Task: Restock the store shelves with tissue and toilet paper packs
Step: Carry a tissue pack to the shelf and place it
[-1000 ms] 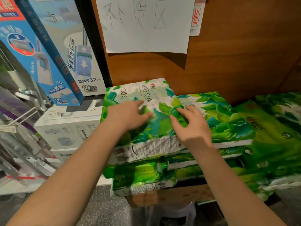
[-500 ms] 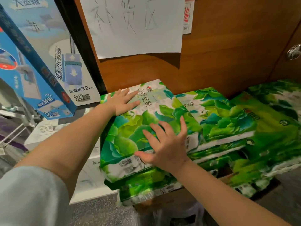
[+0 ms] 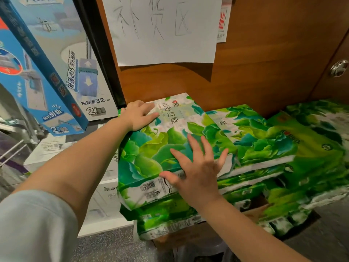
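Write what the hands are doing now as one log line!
left hand: flat on far corner of top green leaf-print tissue pack | right hand: spread on near edge | pack: lies on stack | grip: none

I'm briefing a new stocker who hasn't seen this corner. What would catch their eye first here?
First, the bright green leaf-print tissue pack on top of a stack at centre, with the left hand flat on its far corner and the right hand spread on its near edge. More green packs are piled to the right. Above, a handwritten paper sign hangs on the wooden panel, and blue mop boxes lean at the left.
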